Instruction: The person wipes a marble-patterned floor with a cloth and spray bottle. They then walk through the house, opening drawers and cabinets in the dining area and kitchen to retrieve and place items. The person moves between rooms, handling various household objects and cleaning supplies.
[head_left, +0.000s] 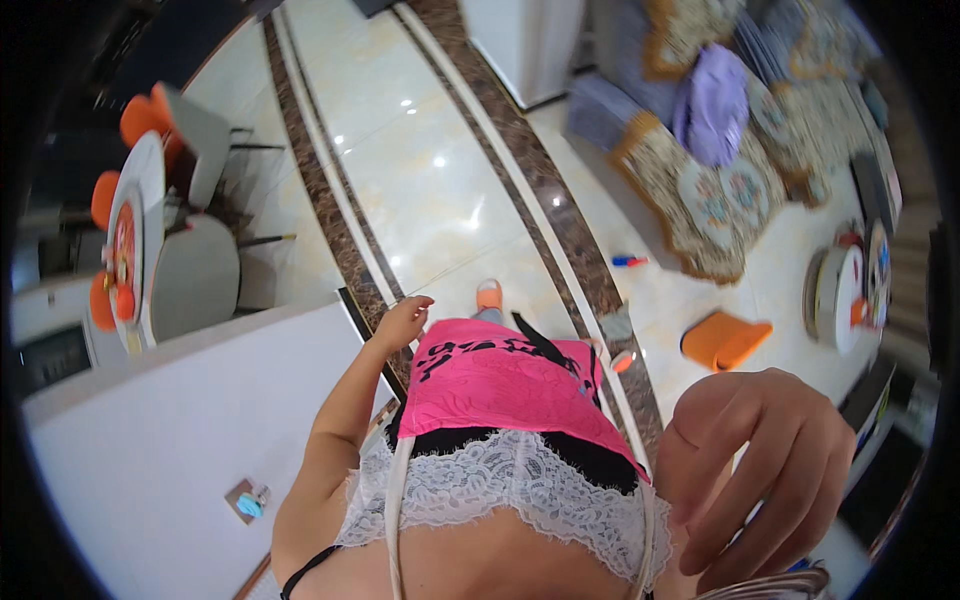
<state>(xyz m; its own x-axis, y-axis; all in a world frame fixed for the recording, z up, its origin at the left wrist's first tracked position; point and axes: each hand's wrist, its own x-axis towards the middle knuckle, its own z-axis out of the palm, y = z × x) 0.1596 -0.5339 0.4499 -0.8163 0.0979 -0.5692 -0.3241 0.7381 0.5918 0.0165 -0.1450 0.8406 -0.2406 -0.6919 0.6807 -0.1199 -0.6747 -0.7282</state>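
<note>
My left hand (403, 324) hangs beside my body with its fingers loosely bent, holding nothing. It is close to the pink apron (502, 382), which has black markings and pale straps over a white lace-edged top (480, 476). Close to the camera at the lower right, my right hand (772, 465) is raised with its fingers curled downward. Its palm side is hidden, so I cannot tell whether it holds anything. A shiny curved band (780, 586) shows just below it at the picture's edge. One foot in an orange slipper (489, 295) is ahead on the floor.
Glossy tiles (450, 172) with dark marble borders run ahead. A white half-wall (187, 420) stands at left, beyond it a round dining table (152, 180) with chairs. At right are a sofa (720, 195) with a purple bag (721, 105), an orange stool (724, 341) and a small red-blue object (628, 261).
</note>
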